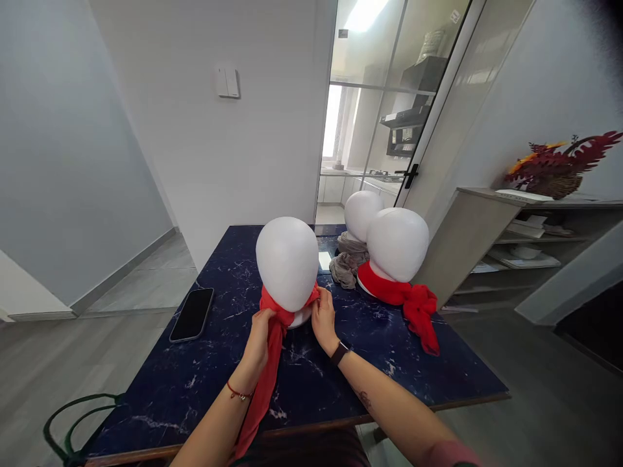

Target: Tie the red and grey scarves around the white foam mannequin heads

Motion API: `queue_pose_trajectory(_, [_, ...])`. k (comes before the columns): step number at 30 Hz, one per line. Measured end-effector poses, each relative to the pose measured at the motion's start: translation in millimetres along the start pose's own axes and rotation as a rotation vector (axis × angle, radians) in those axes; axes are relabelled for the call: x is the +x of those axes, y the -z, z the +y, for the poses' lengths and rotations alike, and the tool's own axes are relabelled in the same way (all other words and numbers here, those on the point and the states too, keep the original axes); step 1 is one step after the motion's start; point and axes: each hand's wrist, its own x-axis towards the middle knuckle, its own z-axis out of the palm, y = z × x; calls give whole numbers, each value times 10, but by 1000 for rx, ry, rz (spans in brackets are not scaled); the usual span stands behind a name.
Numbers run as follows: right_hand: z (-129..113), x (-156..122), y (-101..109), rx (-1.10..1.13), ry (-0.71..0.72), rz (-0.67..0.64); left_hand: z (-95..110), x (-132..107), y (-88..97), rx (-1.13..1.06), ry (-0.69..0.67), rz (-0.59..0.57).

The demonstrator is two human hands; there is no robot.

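A white foam mannequin head (287, 263) stands on the dark blue marble table (341, 370) in front of me, with a red scarf (267, 370) wrapped round its neck. My left hand (257, 340) is closed on the scarf just below the neck, and the scarf's long tail hangs down toward me over the table edge. My right hand (324, 318) pinches the scarf at the right side of the neck. A black watch sits on my right wrist and a red string bracelet on my left.
Two more white heads stand behind to the right: one (396, 243) with a knotted red scarf (413, 305), one (363, 214) with a grey scarf (346, 263). A black phone (192, 314) lies at the table's left. A shelf unit (511, 246) stands at right, a glass door behind.
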Motion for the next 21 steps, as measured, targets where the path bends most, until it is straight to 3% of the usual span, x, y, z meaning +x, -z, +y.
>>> queue_pose_trajectory(6, [17,66,42,207,-198,6,162,172,68,-140,57,207])
queue_pose_trajectory(11, [-10,121,84,549,-546,-34,348,301,111,-127,196,174])
queue_pose_trajectory(13, [-2,138,80,540,-517,-104,395,306,120,-122,247,156])
queue_pose_trajectory(16, [38,159,51,302,-357,-190,412,308,128,-103,326,90])
queue_pose_trajectory(18, [62,171,28,161,-277,-199,389,332,130,-104,337,32])
queue_pose_trajectory(21, [59,181,12,136,-213,-204,339,408,133,-120,310,17])
